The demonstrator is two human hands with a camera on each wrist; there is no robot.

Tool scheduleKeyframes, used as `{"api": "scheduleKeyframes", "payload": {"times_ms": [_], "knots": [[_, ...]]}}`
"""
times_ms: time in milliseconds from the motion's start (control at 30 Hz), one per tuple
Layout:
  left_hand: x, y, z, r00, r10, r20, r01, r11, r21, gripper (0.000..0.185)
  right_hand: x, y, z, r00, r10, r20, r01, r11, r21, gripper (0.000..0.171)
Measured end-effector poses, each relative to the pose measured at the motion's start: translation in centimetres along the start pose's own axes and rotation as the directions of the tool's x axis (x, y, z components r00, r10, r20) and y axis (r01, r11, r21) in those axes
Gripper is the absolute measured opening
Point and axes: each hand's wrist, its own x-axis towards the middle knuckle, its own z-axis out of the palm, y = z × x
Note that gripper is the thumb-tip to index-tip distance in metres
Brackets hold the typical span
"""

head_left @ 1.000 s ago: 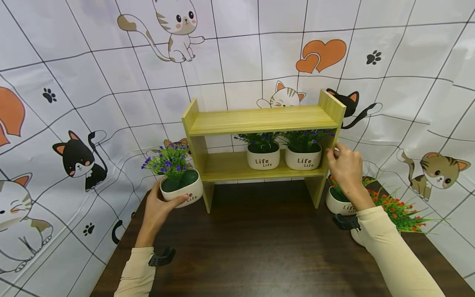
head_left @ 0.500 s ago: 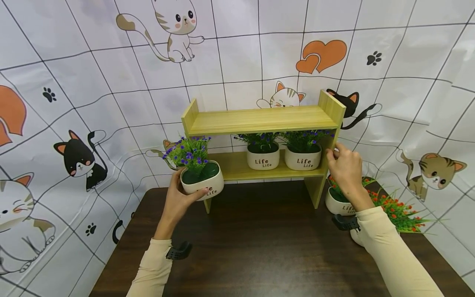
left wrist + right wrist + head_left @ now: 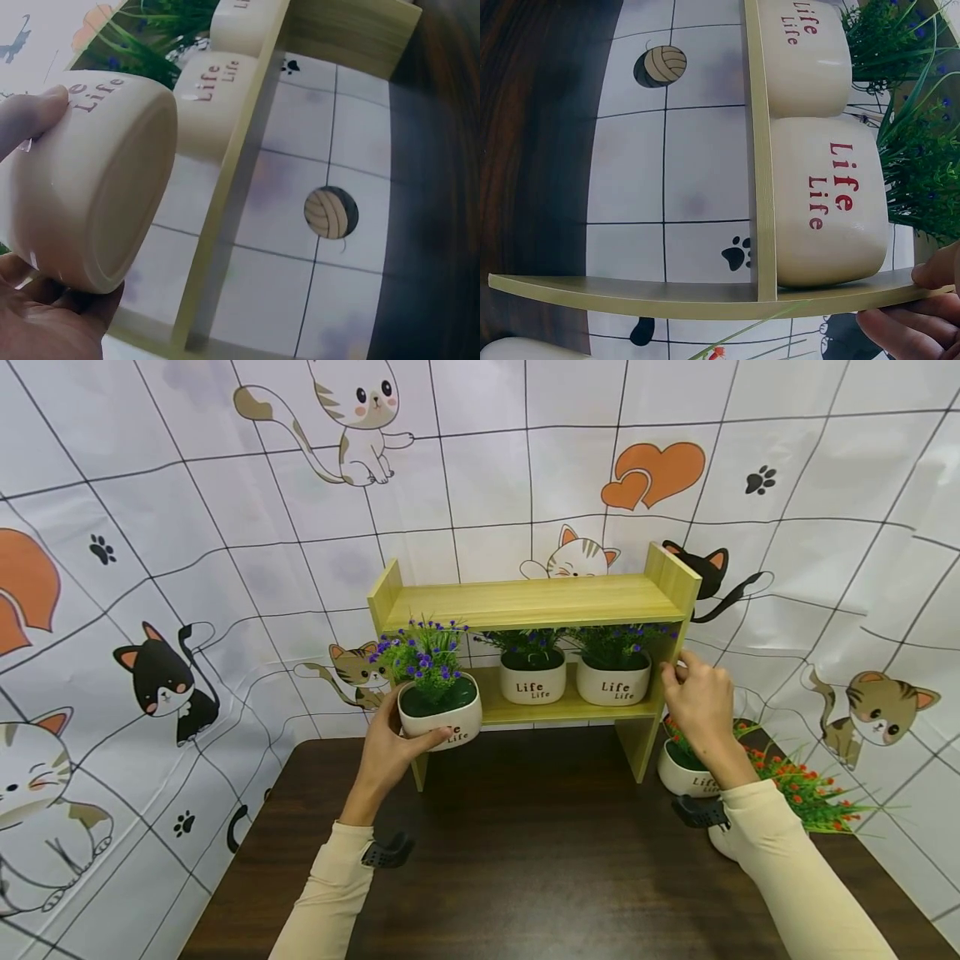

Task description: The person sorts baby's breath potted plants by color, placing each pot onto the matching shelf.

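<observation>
My left hand (image 3: 390, 756) grips a white oval flower pot (image 3: 450, 720) with purple flowers, thumb across the "Life" lettering and fingers behind and beneath. The pot is tilted in the air before the left end of a wooden shelf (image 3: 525, 602); its underside faces the left wrist camera (image 3: 135, 202). My right hand (image 3: 701, 702) pinches the front edge of the shelf's right side panel (image 3: 840, 300). Two matching purple-flowered pots stand on the lower board, one in the middle (image 3: 532, 681) and one at the right (image 3: 615, 683).
On the dark wooden table (image 3: 525, 860), right of the shelf, stands a white pot with red flowers (image 3: 686, 772). Nearer, a second red-flowered plant (image 3: 802, 793) is partly hidden by my right forearm. A cat-patterned wall covering (image 3: 480, 477) rises behind.
My left hand has carried the purple-flowered pot rightward and slightly up, from beside the shelf's left panel to in front of its left end. The right hand stays on the panel.
</observation>
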Motion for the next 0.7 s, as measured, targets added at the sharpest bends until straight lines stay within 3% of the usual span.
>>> {"api": "scheduleKeyframes", "payload": {"times_ms": [300, 567, 700], "knots": [[1.2, 0.5, 1.2, 0.999, -0.027, 0.019, 0.028, 0.999, -0.027, 0.094, 0.0, 0.2, 0.1, 1.0, 0.001, -0.013, -0.001, 1.0, 0.002, 0.02], [2.4, -0.6, 1.9, 0.999, -0.039, 0.013, 0.039, 0.999, -0.029, 0.088, -0.1, 0.2, 0.2, 1.0, 0.008, -0.001, -0.008, 1.0, -0.002, 0.021], [3.0, -0.8, 2.5, 0.997, -0.078, 0.002, 0.078, 0.997, -0.024, 0.092, -0.2, 0.1, 0.2, 1.0, 0.007, 0.0, -0.007, 1.0, -0.002, 0.022]]}}
